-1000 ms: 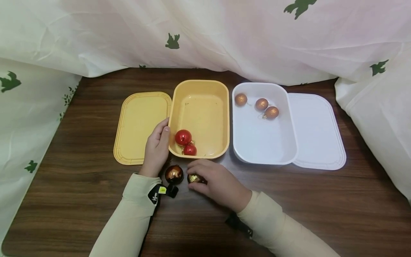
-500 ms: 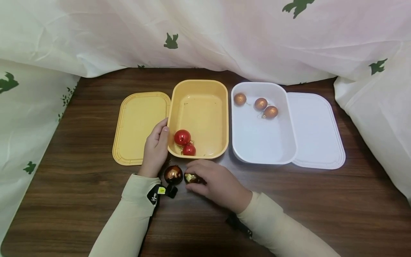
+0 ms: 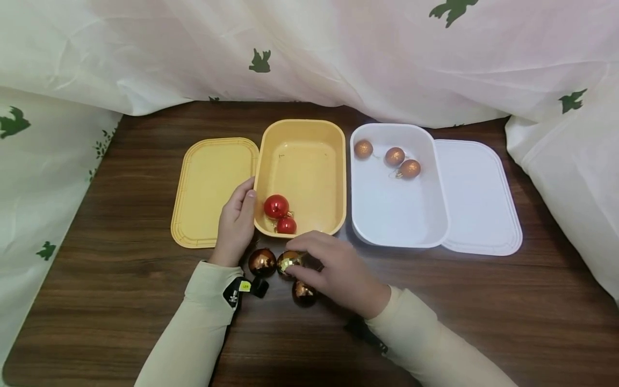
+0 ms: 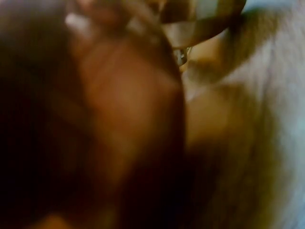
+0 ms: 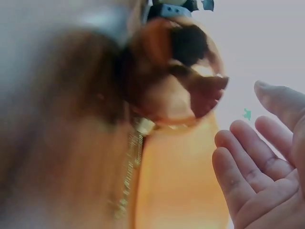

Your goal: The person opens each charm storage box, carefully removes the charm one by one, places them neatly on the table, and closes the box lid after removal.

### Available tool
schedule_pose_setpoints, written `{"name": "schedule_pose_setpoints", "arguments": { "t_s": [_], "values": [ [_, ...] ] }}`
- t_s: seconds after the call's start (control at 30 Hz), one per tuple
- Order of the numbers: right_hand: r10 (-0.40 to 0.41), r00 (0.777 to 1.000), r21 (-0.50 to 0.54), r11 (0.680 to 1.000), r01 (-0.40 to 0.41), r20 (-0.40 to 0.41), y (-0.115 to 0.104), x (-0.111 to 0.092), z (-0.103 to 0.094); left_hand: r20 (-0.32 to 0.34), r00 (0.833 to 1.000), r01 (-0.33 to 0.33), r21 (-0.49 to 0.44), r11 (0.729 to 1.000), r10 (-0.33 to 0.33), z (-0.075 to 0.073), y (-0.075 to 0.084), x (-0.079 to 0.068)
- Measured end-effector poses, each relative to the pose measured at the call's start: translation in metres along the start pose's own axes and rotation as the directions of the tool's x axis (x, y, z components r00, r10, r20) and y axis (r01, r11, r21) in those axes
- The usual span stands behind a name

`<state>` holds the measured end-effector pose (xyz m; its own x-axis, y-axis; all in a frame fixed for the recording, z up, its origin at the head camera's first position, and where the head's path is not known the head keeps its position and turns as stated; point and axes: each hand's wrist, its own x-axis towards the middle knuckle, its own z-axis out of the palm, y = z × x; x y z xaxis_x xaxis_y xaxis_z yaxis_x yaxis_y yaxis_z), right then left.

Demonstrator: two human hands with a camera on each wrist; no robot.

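Observation:
My left hand [image 3: 235, 223] rests against the left wall of the yellow box [image 3: 314, 177], its fingers along the outside. Two red baubles [image 3: 276, 206] lie in that box's near left corner. In front of it, on the table, are a shiny brown bauble [image 3: 263, 262], a gold faceted bauble [image 3: 286, 262] and a second brown bauble [image 3: 304, 293]. Just right of the gold one hovers my right hand [image 3: 340, 266], fingers spread. The right wrist view shows its palm holding nothing, beside a brown bauble [image 5: 167, 81]. Close, blurred baubles fill much of the left wrist view.
A white box [image 3: 396, 209] with three orange glitter baubles [image 3: 394, 156] stands to the right. Its white lid [image 3: 476, 199] lies beyond it. The yellow lid [image 3: 213, 188] lies left of the yellow box. Patterned curtains [image 3: 309, 54] enclose the wooden table.
My right hand has let go of the gold bauble and drawn slightly right, its fingers spreading. The second brown bauble, hidden before, now shows below the hand. My left hand stays put.

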<state>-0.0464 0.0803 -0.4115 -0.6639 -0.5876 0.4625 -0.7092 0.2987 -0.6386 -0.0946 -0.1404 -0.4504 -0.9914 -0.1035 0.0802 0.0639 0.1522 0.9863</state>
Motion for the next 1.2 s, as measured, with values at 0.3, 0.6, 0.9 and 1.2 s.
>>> {"name": "schedule_pose_setpoints", "arguments": {
  "t_s": [0.3,0.6,0.9,1.2],
  "values": [
    [0.060,0.997,-0.006,0.998,-0.060,-0.042,0.001,0.013,-0.016,-0.002,1.000,-0.005,0.033,0.999,0.005,-0.001,0.001,0.000],
    [0.158,0.986,-0.033,0.987,-0.157,0.044,0.007,0.032,-0.016,-0.004,1.000,0.002,0.014,1.000,-0.002,-0.001,0.001,0.000],
    [0.261,0.955,-0.114,0.962,-0.246,0.138,0.008,0.037,-0.010,0.008,1.000,0.021,0.017,1.000,-0.022,0.000,-0.003,-0.005],
    [0.264,0.954,-0.158,0.958,-0.241,0.144,0.009,0.051,-0.007,0.006,1.000,-0.016,0.027,1.000,0.016,-0.001,-0.001,-0.003]
  ]
}}
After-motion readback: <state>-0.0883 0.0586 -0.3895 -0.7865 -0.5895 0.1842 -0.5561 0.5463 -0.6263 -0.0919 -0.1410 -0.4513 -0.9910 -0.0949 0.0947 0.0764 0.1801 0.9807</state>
